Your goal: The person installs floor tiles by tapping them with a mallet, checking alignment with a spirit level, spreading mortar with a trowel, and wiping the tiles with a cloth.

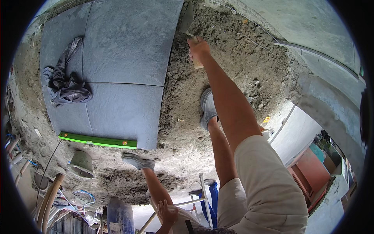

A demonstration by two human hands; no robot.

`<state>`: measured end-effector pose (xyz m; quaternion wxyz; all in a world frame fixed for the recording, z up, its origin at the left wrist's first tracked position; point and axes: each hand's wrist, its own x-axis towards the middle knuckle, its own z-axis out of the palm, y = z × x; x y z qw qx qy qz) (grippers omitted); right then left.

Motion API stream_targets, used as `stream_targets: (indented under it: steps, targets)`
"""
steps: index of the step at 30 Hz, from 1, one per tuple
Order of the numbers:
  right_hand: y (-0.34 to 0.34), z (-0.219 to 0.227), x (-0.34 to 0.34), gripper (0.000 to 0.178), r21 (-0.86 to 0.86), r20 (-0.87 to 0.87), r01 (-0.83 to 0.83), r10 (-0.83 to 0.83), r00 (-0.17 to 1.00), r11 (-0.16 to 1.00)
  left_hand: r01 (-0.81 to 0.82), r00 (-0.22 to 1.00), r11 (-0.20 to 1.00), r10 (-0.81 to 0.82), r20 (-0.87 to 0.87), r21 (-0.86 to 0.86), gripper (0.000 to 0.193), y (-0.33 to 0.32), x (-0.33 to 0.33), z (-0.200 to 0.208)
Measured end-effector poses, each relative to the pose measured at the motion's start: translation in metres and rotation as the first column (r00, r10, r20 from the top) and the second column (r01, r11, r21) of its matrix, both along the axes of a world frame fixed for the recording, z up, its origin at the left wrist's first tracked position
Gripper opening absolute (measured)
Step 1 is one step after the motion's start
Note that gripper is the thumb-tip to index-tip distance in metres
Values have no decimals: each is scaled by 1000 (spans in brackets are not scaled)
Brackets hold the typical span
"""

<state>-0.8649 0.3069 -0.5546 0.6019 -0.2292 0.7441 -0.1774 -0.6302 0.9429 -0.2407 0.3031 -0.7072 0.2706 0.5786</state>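
My right hand [199,50] grips the pale handle of a trowel [187,18], its flat blade pointing away over rough, crumbly mortar or soil. The blade lies beside the edge of a large dark grey tile [128,39]. On my left leg, just above the knee, rests my left hand [167,213], fingers stretched out and nothing visible in it. A green spirit level [97,140] lies along the near edge of the tiles. A dark crumpled cloth [70,87] is spread over the tiles at the left.
A grey bucket [81,164] lies at the lower left, near wooden poles [50,202]. My grey shoes [137,160] stand on the dirt near the tiles. A concrete wall edge [327,58] runs along the right. A reddish box-like object [311,171] is at the lower right.
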Motion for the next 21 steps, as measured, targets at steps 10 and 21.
stream_targets:
  steps: [10,21]
  targets:
    - [146,15,44,57,66,-73,-37,41,996,997,60,997,997,-58,51,-46,87,5,13,4]
    - [250,-23,6,35,-188,-301,-258,195,933,948,58,998,995,-55,38,-75,89,30,15,-2]
